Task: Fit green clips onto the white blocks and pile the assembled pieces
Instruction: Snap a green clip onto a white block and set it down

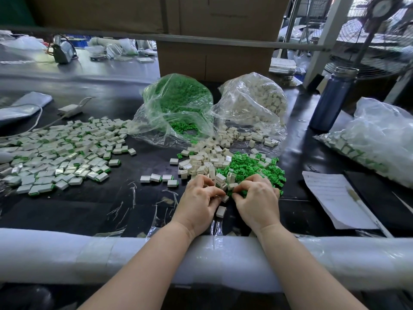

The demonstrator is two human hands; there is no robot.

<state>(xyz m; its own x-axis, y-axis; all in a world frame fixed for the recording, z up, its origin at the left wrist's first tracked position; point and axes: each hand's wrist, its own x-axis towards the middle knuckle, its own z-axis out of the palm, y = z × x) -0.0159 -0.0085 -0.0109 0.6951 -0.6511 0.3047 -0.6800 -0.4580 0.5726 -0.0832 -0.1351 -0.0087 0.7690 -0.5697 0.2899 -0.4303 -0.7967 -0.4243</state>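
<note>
Head cam: I see both hands low centre on the black table (138,211), forearms over the padded front edge (67,253). Left hand (199,202) has fingers curled, pinching a white block (224,198) at the fingertips. Right hand (257,201) is curled too, fingertips meeting the left's at the near edge of the loose parts; can't tell what it's pinching, prob a green piece but it's hidden by the fingers. One more white block (221,211) lies on the table between the wrists, just below the pinched one.

Right behind the hands: heap of white blocks (201,163) w/ heap of green clips (252,166) touching it on the right. Further back, open clear bag of green clips (178,104) beside clear bag of white blocks (257,101), both spilling toward me. Assembled pieces (62,153) spread wide on the left, well apart from the hands; a few strays (156,177) sit between that spread and the left hand.

Right side: blue bottle (333,99) upright, another filled bag (380,142), paper sheet (333,198) w/ a pen (357,202) on it.
</note>
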